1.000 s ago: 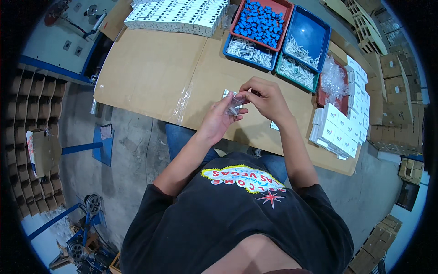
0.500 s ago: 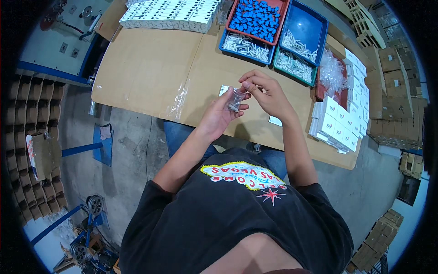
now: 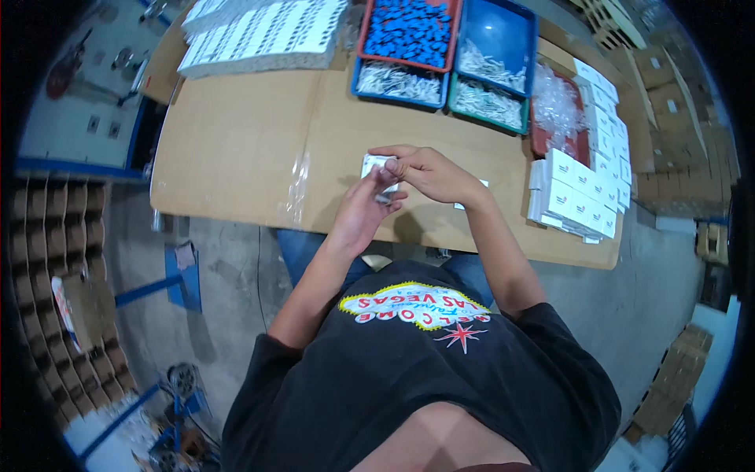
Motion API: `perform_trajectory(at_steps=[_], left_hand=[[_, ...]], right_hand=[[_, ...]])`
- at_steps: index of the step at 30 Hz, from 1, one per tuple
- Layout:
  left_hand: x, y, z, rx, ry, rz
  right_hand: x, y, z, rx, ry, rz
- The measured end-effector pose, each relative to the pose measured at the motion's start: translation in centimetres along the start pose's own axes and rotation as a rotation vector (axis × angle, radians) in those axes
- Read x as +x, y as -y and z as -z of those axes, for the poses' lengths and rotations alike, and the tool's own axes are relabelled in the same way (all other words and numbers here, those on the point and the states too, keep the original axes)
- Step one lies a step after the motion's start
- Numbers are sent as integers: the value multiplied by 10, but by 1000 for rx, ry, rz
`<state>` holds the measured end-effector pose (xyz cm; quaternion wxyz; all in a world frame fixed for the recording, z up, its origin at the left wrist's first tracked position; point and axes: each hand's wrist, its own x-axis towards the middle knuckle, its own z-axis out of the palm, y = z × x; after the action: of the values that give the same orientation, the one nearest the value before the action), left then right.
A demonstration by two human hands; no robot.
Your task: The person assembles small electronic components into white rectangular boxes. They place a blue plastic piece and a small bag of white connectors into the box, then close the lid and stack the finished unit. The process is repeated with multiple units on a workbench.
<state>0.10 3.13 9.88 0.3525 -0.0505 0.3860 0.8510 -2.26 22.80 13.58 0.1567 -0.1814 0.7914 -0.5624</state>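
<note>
A small clear plastic bag (image 3: 385, 197) with little pale parts in it rests in the fingers of my left hand (image 3: 359, 211), above the near part of the cardboard-covered table. My right hand (image 3: 436, 175) meets it from the right, its thumb and fingers closed at the bag's upper end. Just beyond my fingertips lies a white printed card or flat box (image 3: 376, 163), partly covered by the hands. Another flat white piece (image 3: 461, 206) shows in part beneath my right wrist.
Trays at the back hold blue plastic pieces (image 3: 410, 31) and white plugs or pegs (image 3: 397, 82). A red tray of clear bags (image 3: 557, 106) stands right, beside stacked white boxes (image 3: 580, 193). More white boxes (image 3: 263, 39) fill the back left. Brown cardboard (image 3: 228, 141) covers the tabletop.
My right hand has come down and left, its fingers closing at the top of the bag. The bag stays in my left hand. The whole view has shifted slightly.
</note>
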Motion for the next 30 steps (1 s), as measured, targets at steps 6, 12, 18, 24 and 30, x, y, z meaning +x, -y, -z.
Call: perform_trajectory(at_steps=[6,12,18,24,30], left_hand=[[-1,3,11,-39,-16,109],[0,4,9,44,-31,111],[-2,2,13,44,-83,115],[1,4,17,40,-84,124],[6,5,18,52,-86,140]], right_hand=[[7,-52,83,-48,-400,-233],[10,-173,219,-586,-1114,-320],[19,-208,272,-801,-1182,-469],[27,-231,281,-837,-1103,-552],[22,-236,287,-711,-1199,-462]])
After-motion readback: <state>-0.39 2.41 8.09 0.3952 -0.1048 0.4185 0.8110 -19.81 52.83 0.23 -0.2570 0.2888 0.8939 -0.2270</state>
